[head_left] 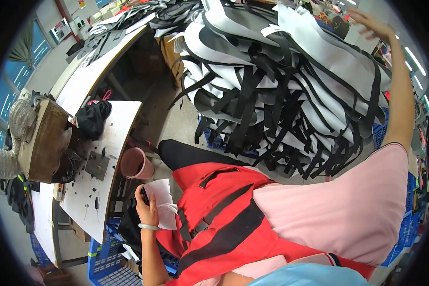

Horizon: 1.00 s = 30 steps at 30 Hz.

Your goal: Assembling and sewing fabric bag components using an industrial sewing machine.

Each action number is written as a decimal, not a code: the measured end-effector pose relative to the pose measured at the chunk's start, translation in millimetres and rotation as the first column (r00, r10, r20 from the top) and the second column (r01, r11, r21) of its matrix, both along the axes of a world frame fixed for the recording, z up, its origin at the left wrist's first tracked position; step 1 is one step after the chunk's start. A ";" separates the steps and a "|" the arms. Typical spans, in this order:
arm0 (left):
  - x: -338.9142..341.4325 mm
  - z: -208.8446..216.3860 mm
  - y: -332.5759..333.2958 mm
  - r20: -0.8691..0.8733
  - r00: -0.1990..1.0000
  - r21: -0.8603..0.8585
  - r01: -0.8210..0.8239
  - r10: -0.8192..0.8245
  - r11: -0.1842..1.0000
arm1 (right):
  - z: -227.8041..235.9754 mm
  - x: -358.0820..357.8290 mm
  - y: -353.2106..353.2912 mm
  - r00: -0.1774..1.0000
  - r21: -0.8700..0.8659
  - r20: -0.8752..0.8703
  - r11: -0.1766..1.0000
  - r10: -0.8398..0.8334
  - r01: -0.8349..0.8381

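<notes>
My left hand (148, 209), a pale bangle at its wrist, is closed round a small black object (145, 194) whose kind I cannot make out. Right beside it is a white sheet-like piece (162, 196); whether the fingers also pinch it, I cannot tell. My right arm stretches up at the far right. My right hand (371, 26) is raised with its fingers apart, holding nothing, near the upper end of a large pile of white and grey fabric panels (333, 66). Black edging and dangling black straps (245, 112) run all through the pile.
A white worktable (121, 124) at the left bears a black cloth bundle (94, 119) and dark scraps, near a brown box-like machine (45, 140). A pink bucket (137, 164) stands beside it. Blue plastic crates (107, 262) sit lower left. More panels lie on a far table.
</notes>
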State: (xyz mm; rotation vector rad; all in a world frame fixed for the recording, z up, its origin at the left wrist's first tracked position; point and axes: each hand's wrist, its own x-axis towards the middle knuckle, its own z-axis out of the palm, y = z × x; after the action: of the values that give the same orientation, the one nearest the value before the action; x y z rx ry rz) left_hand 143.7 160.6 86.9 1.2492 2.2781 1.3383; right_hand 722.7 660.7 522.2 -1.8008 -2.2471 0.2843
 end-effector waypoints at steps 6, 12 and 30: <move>2.0 -6.5 13.9 0.028 0.999 -0.027 -0.023 0.024 0.999 | -106.5 -109.1 19.1 0.831 -0.137 0.529 0.983 0.175 -0.120; 1.1 4.6 2.4 0.020 0.996 -0.005 -0.090 0.090 0.996 | -193.8 -92.5 64.4 0.810 -0.147 0.534 0.970 0.244 -0.195; -2.0 37.8 -14.4 0.220 0.871 0.411 -0.491 0.439 0.768 | -114.7 -452.4 -163.7 0.282 0.023 0.284 0.287 0.916 -0.958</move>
State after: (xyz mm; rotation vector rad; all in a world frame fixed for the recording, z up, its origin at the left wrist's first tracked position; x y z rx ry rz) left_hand 141.6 146.2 124.7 0.6800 2.3633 2.1618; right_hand 270.3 497.0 407.6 -0.1105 -3.1082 0.0322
